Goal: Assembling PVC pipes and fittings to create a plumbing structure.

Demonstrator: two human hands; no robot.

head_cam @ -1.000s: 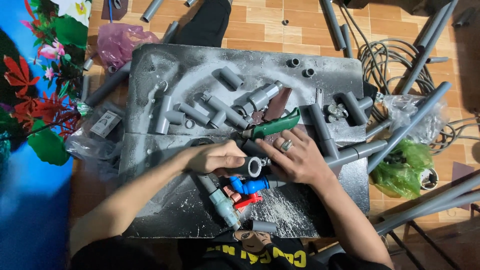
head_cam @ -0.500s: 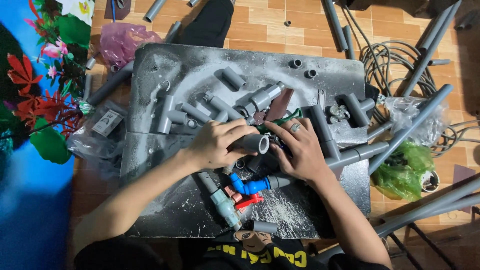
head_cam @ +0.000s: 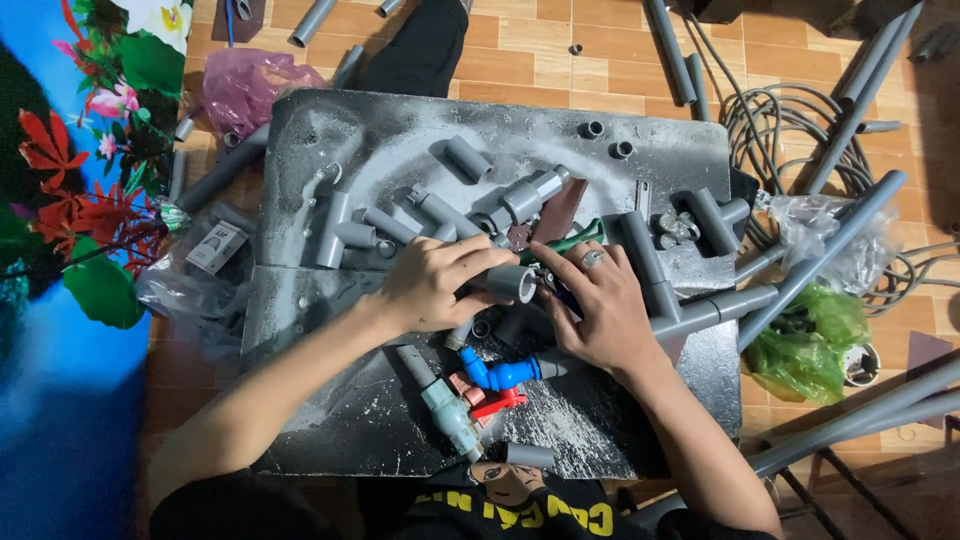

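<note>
Gripping a short grey pipe piece (head_cam: pixel 512 283), the left hand (head_cam: pixel 435 283) lay curled over it near the middle of the dusty grey board (head_cam: pixel 400 130), fingers closed around its body with the open end facing right. The right hand (head_cam: pixel 595 305) rested just beside that open end, fingers loosely bent and spread flat over something dark beneath them; whether it held anything I could not tell. A ring showed on one of its fingers. A green-handled tool (head_cam: pixel 570 240) lay just beyond the two hands. Nearer the person, a blue elbow fitting (head_cam: pixel 495 373) lay touching a red valve handle (head_cam: pixel 495 403). Loose grey fittings lay scattered across the board, and a green bag (head_cam: pixel 800 350) sat off its right edge.
</note>
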